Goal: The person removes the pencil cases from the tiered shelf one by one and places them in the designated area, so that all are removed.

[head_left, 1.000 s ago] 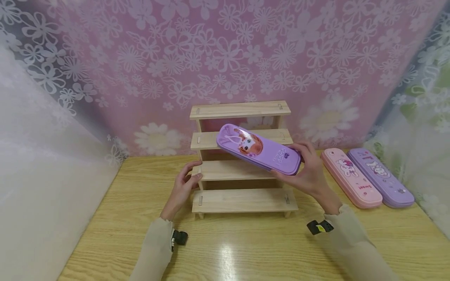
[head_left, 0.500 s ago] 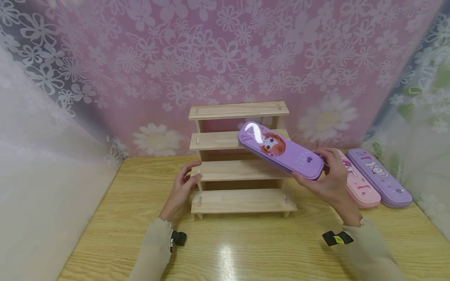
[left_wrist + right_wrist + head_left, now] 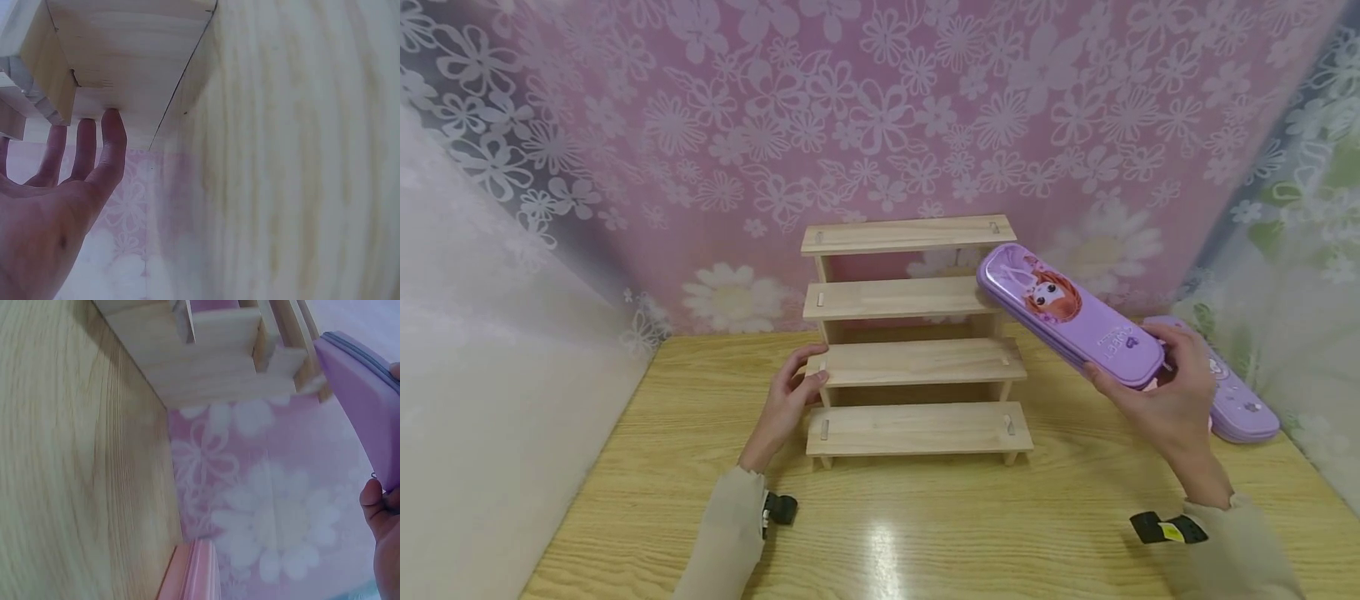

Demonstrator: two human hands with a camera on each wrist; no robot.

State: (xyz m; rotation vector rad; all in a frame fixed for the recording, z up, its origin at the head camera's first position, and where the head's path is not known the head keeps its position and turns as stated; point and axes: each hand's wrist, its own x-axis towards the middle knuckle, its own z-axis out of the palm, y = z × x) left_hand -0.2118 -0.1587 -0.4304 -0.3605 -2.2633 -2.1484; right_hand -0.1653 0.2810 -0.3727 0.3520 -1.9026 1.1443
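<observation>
My right hand (image 3: 1176, 408) holds the near right end of a purple pencil case (image 3: 1060, 312) with a red-haired doll picture. The case is in the air, tilted, in front of the right side of a four-tier wooden step shelf (image 3: 917, 429). Its zipped edge shows in the right wrist view, where the pencil case (image 3: 369, 400) is partly cut off. At the shelf's left side, my left hand (image 3: 788, 404) grips the end of the third tier from the top. In the left wrist view, the fingers (image 3: 112, 144) touch the side panel; the thumb is out of sight.
A second purple pencil case (image 3: 1243, 408) lies on the wood-grain table (image 3: 700, 450) at the right, partly behind my right hand. Next to it, the pink pencil case (image 3: 199, 572) is mostly hidden in the head view. Flowered cloth (image 3: 737, 167) hangs behind.
My right hand has moved to the right with the held purple pencil case, away from the middle of the shelf, and now covers most of the pink case. The left hand stays put.
</observation>
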